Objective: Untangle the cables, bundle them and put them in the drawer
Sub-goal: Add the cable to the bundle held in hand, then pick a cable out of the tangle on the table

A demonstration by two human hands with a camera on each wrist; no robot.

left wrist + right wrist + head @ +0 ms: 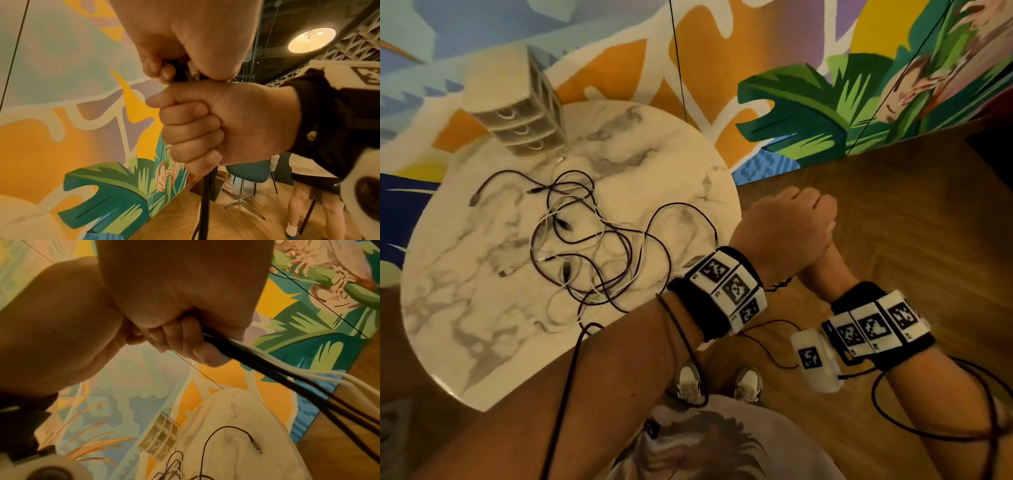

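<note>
Beyond the counter [482,342] edge: both hands fisted, stacked.
Left hand [787,229] and right hand [232,120] each grip cable strands [267,363]; tangled cables [592,240] mid-counter; drawer unit [520,113] at far edge.

I seem to be in a café or shared lounge: painted mural [808,102] ahead, teal chair [249,173] beyond my fists, round ceiling lamp [311,39] overhead.

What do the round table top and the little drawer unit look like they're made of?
Table top: marble or a marble-look laminate, cream with grey veining and a slight sheen; which one can't be told. Drawer unit: probably moulded plastic, matte off-white, with a ribbed grid side.
</note>
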